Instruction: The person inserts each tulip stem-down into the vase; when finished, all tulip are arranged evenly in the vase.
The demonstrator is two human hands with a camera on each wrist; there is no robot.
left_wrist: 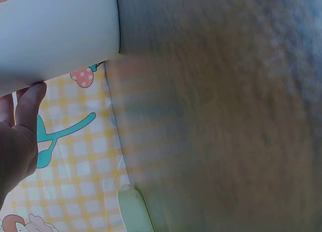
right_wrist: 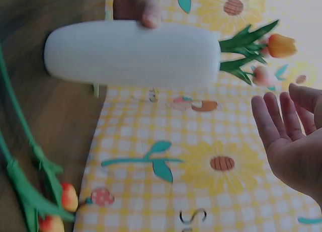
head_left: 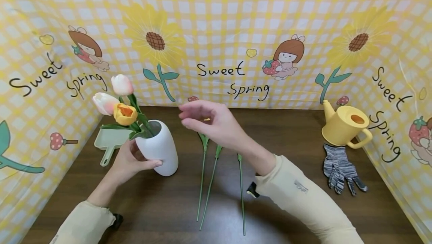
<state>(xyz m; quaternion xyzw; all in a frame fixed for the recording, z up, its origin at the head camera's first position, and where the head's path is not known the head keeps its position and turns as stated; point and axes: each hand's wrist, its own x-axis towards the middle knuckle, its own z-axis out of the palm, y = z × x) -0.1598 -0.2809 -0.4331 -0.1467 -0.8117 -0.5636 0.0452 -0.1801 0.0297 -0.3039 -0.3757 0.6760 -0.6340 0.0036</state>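
A white vase [head_left: 160, 154] stands left of centre on the table, and two white-pink tulips [head_left: 122, 85] and one orange tulip [head_left: 125, 114] lean out of its mouth to the left. My left hand [head_left: 133, 159] grips the vase's lower side, thumb across the front; the left wrist view shows its fingers against the white wall. To the right of the vase's mouth, my right hand [head_left: 216, 122] is raised with nothing in it, fingers apart in the right wrist view. Beneath it several tulip stems [head_left: 201, 184] lie on the table; orange-red blooms [right_wrist: 69, 197] show in the right wrist view.
A pale green dustpan [head_left: 109, 139] lies behind the left hand. At the right stand a yellow watering can [head_left: 344, 127] and, in front of it, a grey knitted glove [head_left: 341, 169]. Checked cloth [head_left: 216, 22] walls off the table's back and sides.
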